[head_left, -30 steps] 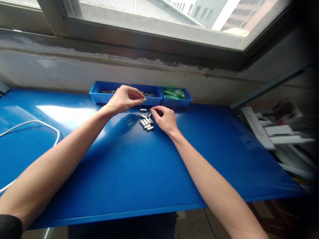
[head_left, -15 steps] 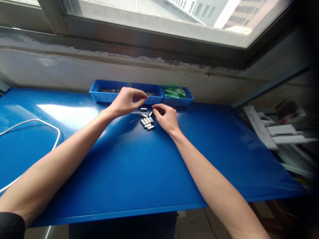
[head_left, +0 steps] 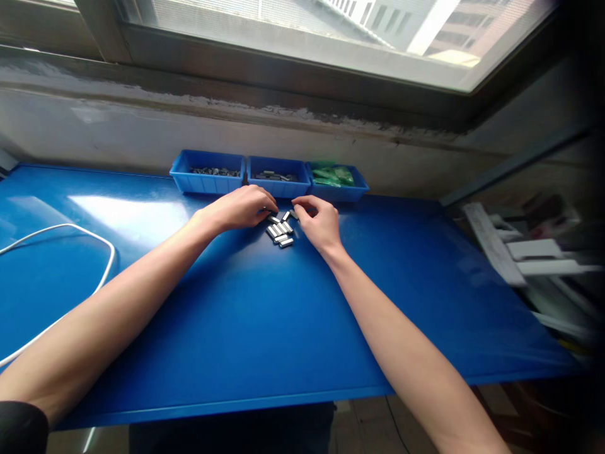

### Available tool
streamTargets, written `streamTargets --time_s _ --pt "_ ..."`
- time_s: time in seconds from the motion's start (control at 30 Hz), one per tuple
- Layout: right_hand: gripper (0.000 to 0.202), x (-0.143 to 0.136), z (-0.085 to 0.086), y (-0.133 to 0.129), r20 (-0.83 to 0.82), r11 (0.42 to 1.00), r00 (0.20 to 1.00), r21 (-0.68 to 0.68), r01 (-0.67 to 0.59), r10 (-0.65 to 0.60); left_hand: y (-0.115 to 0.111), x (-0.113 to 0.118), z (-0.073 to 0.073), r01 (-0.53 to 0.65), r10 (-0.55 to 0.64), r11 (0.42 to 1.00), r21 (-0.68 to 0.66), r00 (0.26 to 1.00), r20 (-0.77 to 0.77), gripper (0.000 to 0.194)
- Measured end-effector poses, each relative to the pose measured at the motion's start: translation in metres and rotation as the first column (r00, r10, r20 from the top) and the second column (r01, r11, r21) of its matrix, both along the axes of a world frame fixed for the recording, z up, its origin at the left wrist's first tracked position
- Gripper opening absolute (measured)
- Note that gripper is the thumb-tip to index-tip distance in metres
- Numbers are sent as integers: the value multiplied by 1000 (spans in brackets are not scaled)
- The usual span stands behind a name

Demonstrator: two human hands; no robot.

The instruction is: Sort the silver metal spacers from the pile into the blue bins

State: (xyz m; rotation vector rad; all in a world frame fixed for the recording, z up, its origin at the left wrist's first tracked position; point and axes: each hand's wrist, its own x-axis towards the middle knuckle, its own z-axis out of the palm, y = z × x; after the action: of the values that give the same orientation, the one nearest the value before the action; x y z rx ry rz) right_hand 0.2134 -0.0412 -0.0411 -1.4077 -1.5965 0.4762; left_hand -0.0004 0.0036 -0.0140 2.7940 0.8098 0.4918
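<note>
Several small silver-topped blocks [head_left: 280,231] with dark sides lie in a loose cluster on the blue table. My left hand [head_left: 243,206] is down at the cluster's upper left, fingers bent together over a block that they mostly cover. On the other side, my right hand [head_left: 319,222] has thumb and fingertips closed at a dark-looking block [head_left: 293,215], at the upper right of the cluster. One more block [head_left: 286,216] lies tilted between the two hands.
Behind the hands stand three blue bins: the left bin [head_left: 208,183] with small metal parts, the middle bin [head_left: 278,186] with bar-like pieces, the right bin [head_left: 338,189] with green plastic bags. A white cable [head_left: 111,249] curves across the table's left side.
My left hand has come down from in front of the bins onto the lone block above the cluster. My right hand has shifted slightly right, and a dark block now shows at its fingertips.
</note>
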Motion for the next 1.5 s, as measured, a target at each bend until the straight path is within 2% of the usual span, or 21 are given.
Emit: streamTargets --time_s 0.17,0.27,0.37,0.5,0.63,0.7,0.8,0.87,0.93,1.03,1.1,1.13,1.2,1.33,1.5 --pt "20 0 0 0 1 1000 1000 -12 -5 5 1 -6 7 -48 49 997 -60 999 10 21" --pt "20 1 0 0 1 1000 1000 -18 -11 11 0 -7 10 -80 84 992 -96 996 33 22" --pt "20 1 -1 1 -3 1000 1000 -26 -12 12 -3 -5 15 -83 110 981 -175 983 148 27" --pt "20 1 0 1 0 999 1000 -28 -22 22 -7 0 20 -54 173 941 -333 925 339 31" --pt "20 1 0 1 7 999 1000 -28 -20 20 -10 2 22 -10 182 902 -432 915 360 27" --pt "19 2 -1 2 10 999 1000 -31 -21 21 -10 2 21 0 178 893 -451 919 351 25" --pt "19 2 -2 3 13 999 1000 -36 -26 27 -10 2 21 -27 202 914 -406 896 395 21" --pt "20 3 -3 3 18 999 999 -40 -29 30 -8 3 21 -88 258 932 -352 842 473 18" --pt "20 3 -3 3 22 999 999 -39 -29 30 -6 4 21 -188 338 933 -306 750 569 17" --pt "19 2 -3 2 25 999 999 -31 -25 26 0 5 20 -338 443 895 -292 583 681 20" --pt "19 1 -2 2 26 999 1000 -32 -14 15 4 3 17 -356 466 880 -313 527 711 25" --pt "19 1 -2 2 28 999 1000 -34 -5 6 5 2 15 -341 463 883 -322 526 713 28" --pt "19 2 -1 2 42 999 999 -38 5 -3 7 0 11 -311 438 898 -311 570 695 32" --pt "21 10 2 1 126 997 990 -48 -58 64 3 -2 11 -293 349 936 -194 708 613 27" --pt "17 22 4 1 272 989 951 -10 -151 147 -6 3 19 -158 206 977 -145 876 435 23"
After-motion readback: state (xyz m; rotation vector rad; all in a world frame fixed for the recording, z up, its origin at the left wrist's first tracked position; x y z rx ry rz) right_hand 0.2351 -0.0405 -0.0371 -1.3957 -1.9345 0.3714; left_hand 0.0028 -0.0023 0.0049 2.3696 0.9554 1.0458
